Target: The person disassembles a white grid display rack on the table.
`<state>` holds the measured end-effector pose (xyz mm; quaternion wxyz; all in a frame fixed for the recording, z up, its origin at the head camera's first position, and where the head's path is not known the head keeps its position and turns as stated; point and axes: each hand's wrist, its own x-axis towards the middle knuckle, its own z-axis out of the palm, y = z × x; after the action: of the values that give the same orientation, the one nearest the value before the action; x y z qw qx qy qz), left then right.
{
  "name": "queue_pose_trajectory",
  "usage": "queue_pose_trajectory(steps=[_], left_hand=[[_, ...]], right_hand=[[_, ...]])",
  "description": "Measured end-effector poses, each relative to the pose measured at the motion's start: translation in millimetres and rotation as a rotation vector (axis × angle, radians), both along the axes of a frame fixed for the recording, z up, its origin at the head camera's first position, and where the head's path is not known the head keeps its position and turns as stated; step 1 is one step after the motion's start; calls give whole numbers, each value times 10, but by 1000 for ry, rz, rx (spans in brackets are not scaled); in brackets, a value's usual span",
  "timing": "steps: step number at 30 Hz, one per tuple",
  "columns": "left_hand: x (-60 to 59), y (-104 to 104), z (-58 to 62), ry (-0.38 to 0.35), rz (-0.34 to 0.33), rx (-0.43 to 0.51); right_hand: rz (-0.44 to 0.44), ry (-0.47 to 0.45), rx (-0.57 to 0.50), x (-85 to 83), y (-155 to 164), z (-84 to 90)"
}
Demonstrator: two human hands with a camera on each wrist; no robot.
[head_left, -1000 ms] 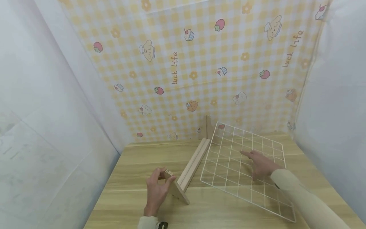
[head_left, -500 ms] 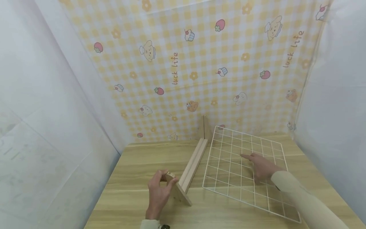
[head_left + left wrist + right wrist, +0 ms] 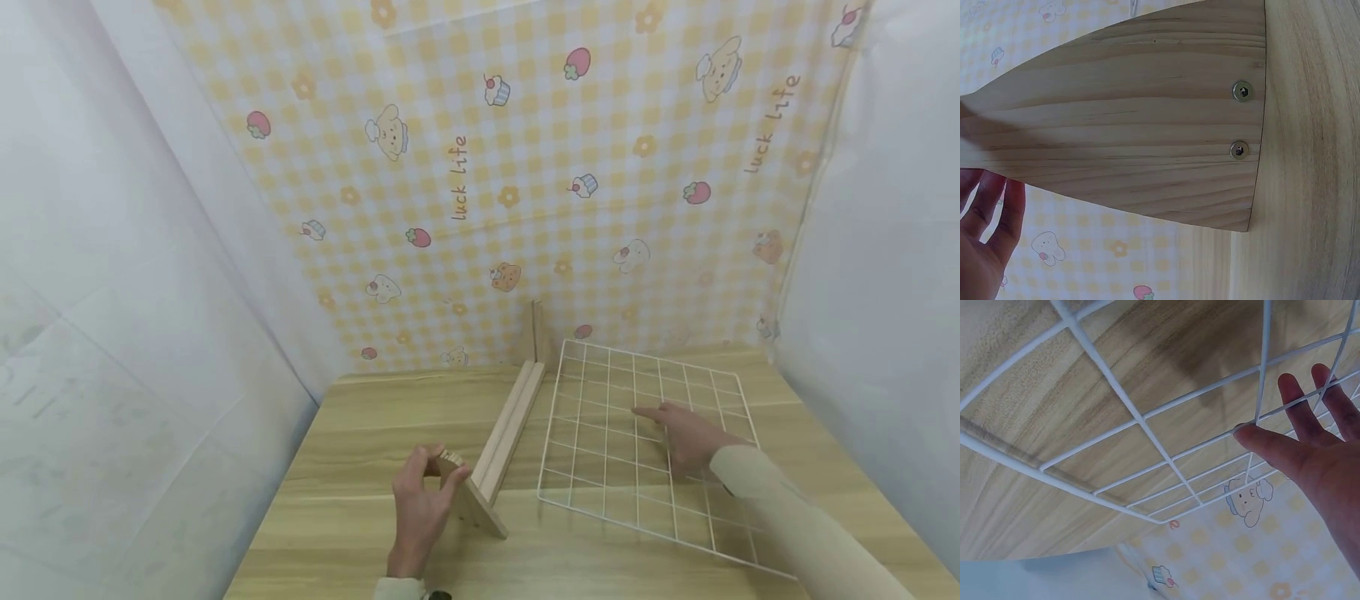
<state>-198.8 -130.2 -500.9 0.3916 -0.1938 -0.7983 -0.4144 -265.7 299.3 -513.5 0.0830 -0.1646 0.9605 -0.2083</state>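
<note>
A wooden frame stands on the table: two long strips [image 3: 512, 427] join a near end board [image 3: 480, 505] to an upright far end board [image 3: 534, 335]. My left hand [image 3: 422, 508] pinches the narrow upper end of the near board between thumb and fingers. Two metal bolts [image 3: 1240, 120] sit near this board's base edge in the left wrist view. To the frame's right, my right hand [image 3: 693, 437] holds a white wire grid panel [image 3: 1140, 419] by its inner wires, one digit against a wire and other fingertips beyond the wires. The panel is slightly raised and tilted, casting a shadow.
The wood-grain table [image 3: 330, 467] runs back to a yellow checked cloth [image 3: 525, 242] hanging as a backdrop. White sheets [image 3: 135, 333] flank it on both sides. The grid's far left corner is close to the far end board.
The grid panel has come down flatter toward the table, its near edge shifting slightly right. The near end board, with my left hand on it, has moved slightly right and toward me.
</note>
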Motion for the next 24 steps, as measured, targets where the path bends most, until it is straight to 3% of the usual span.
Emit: queue_pose_trajectory(steps=[4, 11, 24], left_hand=[[4, -9, 8, -4, -3, -11], [12, 5, 21, 9, -19, -3], [12, 118, -66, 94, -45, 3]], right_hand=[[-26, -50, -21, 25, -6, -7], [-18, -36, 14, 7, -13, 0], [-36, -85, 25, 22, -101, 17]])
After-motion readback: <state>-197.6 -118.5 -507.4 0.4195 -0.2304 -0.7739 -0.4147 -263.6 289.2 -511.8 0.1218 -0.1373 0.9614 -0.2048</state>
